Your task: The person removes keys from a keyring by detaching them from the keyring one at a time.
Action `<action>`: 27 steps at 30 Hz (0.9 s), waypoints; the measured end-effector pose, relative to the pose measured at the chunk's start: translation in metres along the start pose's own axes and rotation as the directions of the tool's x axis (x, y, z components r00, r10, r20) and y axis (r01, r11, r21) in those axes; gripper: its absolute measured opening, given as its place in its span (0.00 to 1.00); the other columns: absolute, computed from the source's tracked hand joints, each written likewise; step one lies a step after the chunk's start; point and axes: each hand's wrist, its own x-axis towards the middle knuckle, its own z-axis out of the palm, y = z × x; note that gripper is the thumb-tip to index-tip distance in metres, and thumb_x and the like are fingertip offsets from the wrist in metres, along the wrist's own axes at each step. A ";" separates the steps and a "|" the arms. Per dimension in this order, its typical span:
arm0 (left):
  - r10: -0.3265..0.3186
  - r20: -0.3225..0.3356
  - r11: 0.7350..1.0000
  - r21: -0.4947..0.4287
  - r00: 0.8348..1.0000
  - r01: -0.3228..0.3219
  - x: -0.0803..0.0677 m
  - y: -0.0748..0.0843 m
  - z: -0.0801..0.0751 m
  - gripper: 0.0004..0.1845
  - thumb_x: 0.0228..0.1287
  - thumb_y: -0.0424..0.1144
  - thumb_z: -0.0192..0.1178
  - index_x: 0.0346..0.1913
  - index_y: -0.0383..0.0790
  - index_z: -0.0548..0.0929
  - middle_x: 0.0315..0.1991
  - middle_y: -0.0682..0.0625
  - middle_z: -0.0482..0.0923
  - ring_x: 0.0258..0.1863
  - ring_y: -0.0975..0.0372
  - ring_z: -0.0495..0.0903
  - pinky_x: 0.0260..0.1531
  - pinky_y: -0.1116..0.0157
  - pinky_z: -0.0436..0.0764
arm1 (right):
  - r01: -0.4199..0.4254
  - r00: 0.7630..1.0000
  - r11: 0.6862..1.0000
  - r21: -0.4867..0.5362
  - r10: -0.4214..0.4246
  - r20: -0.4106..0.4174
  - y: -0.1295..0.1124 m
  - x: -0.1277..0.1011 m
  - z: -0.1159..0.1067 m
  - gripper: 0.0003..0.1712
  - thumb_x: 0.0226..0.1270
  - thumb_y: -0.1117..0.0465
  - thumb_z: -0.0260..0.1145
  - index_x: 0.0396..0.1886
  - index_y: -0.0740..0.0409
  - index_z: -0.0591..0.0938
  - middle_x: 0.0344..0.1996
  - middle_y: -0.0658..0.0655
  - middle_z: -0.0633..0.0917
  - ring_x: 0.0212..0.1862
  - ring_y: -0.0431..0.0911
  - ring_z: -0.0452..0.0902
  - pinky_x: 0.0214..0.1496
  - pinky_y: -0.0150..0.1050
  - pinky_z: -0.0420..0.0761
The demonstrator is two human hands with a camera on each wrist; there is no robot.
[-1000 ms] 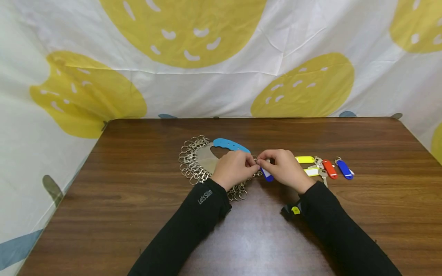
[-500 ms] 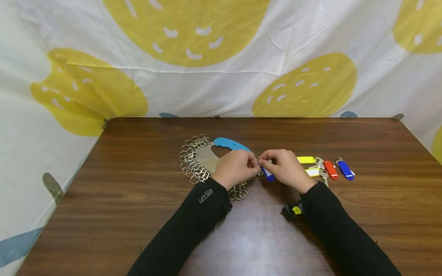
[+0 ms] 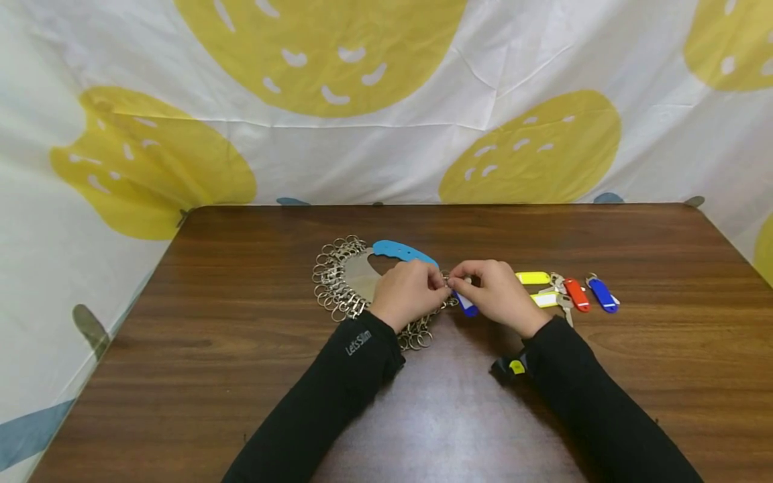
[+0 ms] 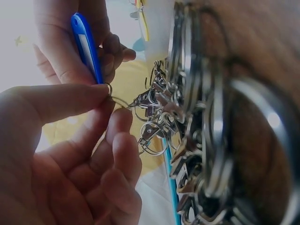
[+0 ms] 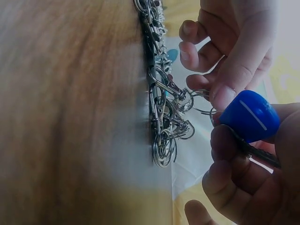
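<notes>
I am watching the left hand (image 3: 410,294) pinching a small split ring (image 4: 111,92) on the key organiser (image 3: 356,278), its fingers (image 4: 70,101) closed on the wire; the right hand (image 3: 498,295) is gripping the blue key tag (image 3: 466,305) just beside it, mid-table (image 3: 241,349); to do this well, I judge, the ring should be kept steady while the tag's loop is being fed along the gap (not forced); the tag's long axis is running toward the ring, its ring end pointing left and away, its free end toward me.
</notes>
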 end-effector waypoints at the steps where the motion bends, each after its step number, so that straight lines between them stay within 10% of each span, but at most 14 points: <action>1: 0.004 0.003 1.000 0.006 1.000 -0.004 0.000 0.000 0.000 0.06 0.60 0.49 0.62 0.29 0.54 0.84 0.29 0.58 0.84 0.25 0.66 0.78 0.22 0.68 0.71 | 0.002 1.000 1.000 0.000 -0.002 0.004 0.000 0.000 0.000 0.08 0.67 0.58 0.62 0.37 0.54 0.85 0.23 0.51 0.82 0.22 0.41 0.67 0.24 0.33 0.66; 27: 0.029 0.007 0.999 -0.021 1.000 -0.029 0.000 0.000 0.000 0.08 0.62 0.47 0.60 0.29 0.52 0.85 0.29 0.57 0.83 0.22 0.66 0.75 0.21 0.69 0.69 | 0.007 1.000 1.000 -0.003 -0.007 -0.019 0.001 0.000 0.001 0.07 0.66 0.58 0.63 0.37 0.55 0.85 0.22 0.51 0.82 0.21 0.42 0.68 0.23 0.33 0.66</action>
